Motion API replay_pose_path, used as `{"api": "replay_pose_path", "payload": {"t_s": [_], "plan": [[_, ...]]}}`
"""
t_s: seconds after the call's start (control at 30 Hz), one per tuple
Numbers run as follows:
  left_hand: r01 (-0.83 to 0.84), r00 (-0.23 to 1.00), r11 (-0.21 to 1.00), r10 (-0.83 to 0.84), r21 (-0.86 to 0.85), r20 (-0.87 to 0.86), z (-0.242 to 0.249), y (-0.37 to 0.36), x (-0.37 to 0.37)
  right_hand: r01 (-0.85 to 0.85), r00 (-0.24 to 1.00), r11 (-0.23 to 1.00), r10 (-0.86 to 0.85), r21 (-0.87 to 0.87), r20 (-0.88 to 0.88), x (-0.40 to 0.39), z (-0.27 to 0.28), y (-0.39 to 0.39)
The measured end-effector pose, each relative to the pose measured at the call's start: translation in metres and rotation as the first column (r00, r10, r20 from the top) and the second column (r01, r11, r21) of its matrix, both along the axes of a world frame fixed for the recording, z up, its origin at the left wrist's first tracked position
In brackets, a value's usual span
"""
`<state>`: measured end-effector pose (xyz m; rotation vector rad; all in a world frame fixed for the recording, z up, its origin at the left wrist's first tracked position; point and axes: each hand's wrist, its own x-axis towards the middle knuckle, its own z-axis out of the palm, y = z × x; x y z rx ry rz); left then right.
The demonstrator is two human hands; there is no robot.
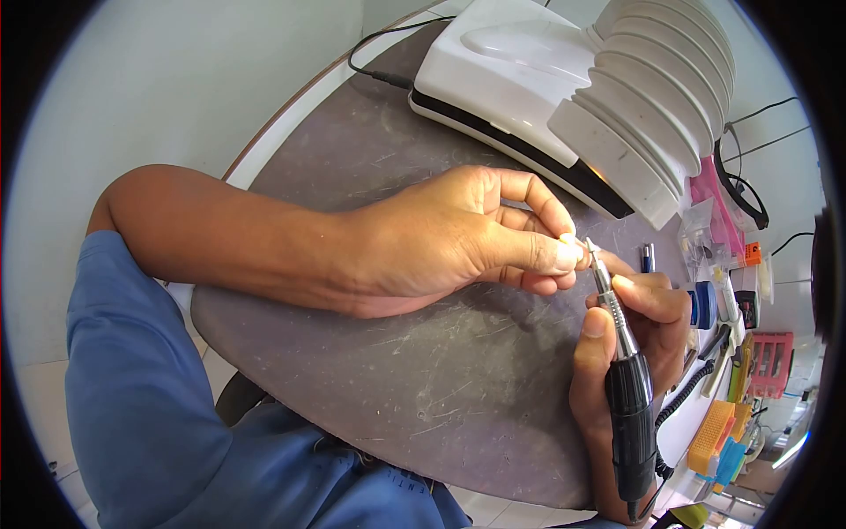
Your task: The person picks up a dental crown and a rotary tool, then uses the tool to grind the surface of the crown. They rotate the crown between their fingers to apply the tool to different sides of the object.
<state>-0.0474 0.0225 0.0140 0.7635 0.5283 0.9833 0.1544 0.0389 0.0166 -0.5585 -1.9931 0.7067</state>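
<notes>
My left hand (449, 229) reaches in from the left, with thumb and index finger pinched on a small pale piece (569, 239) that is mostly hidden by the fingertips. My right hand (648, 317) grips a rotary handpiece (629, 379) like a pen. The handpiece has a silver metal nose and a black body, and it tilts up toward my left fingertips. Its narrow tip is right beside the pale piece. Both hands come together over the right part of the scratched grey tabletop (423, 379).
A white machine (502, 62) with a thick ribbed hose (656, 97) stands at the back, its hose mouth close above my hands. Along the right lie a coiled black cord (687, 397), a blue round item (704, 304), orange blocks (710, 437) and a pink rack (772, 363).
</notes>
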Motion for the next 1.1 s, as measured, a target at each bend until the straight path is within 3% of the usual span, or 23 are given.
{"api": "replay_pose_path", "payload": {"t_s": [0.43,0.53,0.63,1.1], "plan": [[0.007,1.000,1.000,-0.007,-0.002,0.015,-0.0035,0.0005,-0.0003,-0.029,0.999,1.000,0.029,0.011,-0.014,-0.0003,-0.0006,-0.0007],[0.015,1.000,1.000,-0.014,-0.020,0.024,-0.0033,0.0008,-0.0003,-0.067,0.996,0.996,0.064,0.064,0.055,0.0006,0.0018,-0.0008],[0.011,0.999,1.000,-0.012,0.021,0.042,-0.0051,0.0016,-0.0004,-0.043,0.998,0.998,0.041,-0.053,-0.038,0.0004,0.0029,-0.0034],[-0.007,1.000,1.000,0.007,0.014,-0.009,-0.0042,0.0008,-0.0003,0.001,0.999,1.000,-0.002,0.031,0.032,-0.0021,0.0015,-0.0022]]}}
